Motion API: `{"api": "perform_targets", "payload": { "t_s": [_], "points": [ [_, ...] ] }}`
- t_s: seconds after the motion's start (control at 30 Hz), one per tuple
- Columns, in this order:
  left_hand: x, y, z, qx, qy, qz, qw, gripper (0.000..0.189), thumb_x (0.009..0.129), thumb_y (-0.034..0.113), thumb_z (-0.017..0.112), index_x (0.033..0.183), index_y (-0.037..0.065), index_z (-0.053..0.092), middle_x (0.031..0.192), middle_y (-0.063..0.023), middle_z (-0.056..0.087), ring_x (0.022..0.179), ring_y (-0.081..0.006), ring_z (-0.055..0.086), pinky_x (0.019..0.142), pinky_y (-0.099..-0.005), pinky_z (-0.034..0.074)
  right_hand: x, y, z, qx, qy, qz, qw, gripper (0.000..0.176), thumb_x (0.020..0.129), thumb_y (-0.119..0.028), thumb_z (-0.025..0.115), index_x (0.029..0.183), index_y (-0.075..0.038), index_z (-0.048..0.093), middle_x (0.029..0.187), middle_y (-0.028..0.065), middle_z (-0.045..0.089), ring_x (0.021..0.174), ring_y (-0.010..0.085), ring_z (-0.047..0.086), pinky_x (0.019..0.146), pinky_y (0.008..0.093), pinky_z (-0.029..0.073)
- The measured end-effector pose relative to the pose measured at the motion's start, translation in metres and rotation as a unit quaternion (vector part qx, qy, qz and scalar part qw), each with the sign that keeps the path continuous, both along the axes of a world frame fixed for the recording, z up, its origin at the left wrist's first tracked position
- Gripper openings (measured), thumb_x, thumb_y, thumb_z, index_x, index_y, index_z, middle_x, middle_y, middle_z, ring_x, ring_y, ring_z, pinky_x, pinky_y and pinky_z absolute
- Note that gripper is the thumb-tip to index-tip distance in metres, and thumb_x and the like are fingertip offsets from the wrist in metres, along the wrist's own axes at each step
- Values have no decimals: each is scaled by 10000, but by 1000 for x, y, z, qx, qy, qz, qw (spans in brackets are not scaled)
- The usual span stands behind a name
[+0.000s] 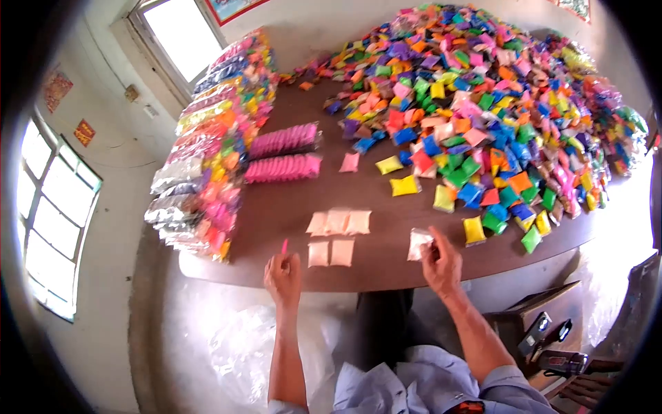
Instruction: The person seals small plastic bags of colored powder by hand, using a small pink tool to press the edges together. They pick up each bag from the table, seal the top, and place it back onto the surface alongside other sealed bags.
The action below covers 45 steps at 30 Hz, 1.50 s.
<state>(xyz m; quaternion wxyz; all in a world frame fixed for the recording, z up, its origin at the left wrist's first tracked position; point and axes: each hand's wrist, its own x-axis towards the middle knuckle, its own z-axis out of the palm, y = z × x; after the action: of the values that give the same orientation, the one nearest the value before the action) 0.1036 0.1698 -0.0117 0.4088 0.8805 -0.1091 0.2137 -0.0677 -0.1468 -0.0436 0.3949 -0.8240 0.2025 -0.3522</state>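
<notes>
Had right fingers (pixel 442 243) clamped on a pale packet (pixel 416 243), left fingers (pixel 279 264) on some pink bit (pixel 285 245), probably mid-layout, so likely needed gentle placing near peach packets (pixel 341 252).

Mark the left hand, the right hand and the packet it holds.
Left hand (pixel 282 276): head view, its middle.
Right hand (pixel 443 264): head view, its middle.
Packet (pixel 418 243): head view, middle of its visible face.
</notes>
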Motion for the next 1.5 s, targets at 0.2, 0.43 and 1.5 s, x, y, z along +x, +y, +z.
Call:
{"api": "perform_targets", "payload": {
  "t_s": [0.2, 0.43, 1.5],
  "points": [
    [24, 27, -19, 177, 7, 18, 984, 189, 885, 211, 780, 1006, 73, 735, 977, -111, 705, 968, -329, 660, 846, -452, 514, -1, 2, 7, -7, 0, 2, 1000, 406, 994, -210, 704, 1345, -14, 650, 995, 182, 745, 815, 263, 743, 741, 342, 612],
    [40, 38, -11, 150, 24, -34, 988, 144, 908, 169, 740, 936, 30, 716, 894, -171, 712, 870, -384, 688, 791, -478, 525, -2, 2, 5, -9, -2, 4, 1000, 374, 982, -167, 706, 1320, -14, 663, 982, 173, 742, 794, 251, 737, 723, 344, 605],
    [-130, -87, 18, -4, 103, -239, 966, 74, 983, 56, 654, 1038, 17, 685, 760, -80, 609, 664, -124, 554, 616, -290, 471, -62, 12, 17, 16, 26, -23, 999, 443, 886, -96, 742, 1309, -10, 644, 972, 187, 716, 815, 347, 713, 734, 415, 580]
  ]
}}
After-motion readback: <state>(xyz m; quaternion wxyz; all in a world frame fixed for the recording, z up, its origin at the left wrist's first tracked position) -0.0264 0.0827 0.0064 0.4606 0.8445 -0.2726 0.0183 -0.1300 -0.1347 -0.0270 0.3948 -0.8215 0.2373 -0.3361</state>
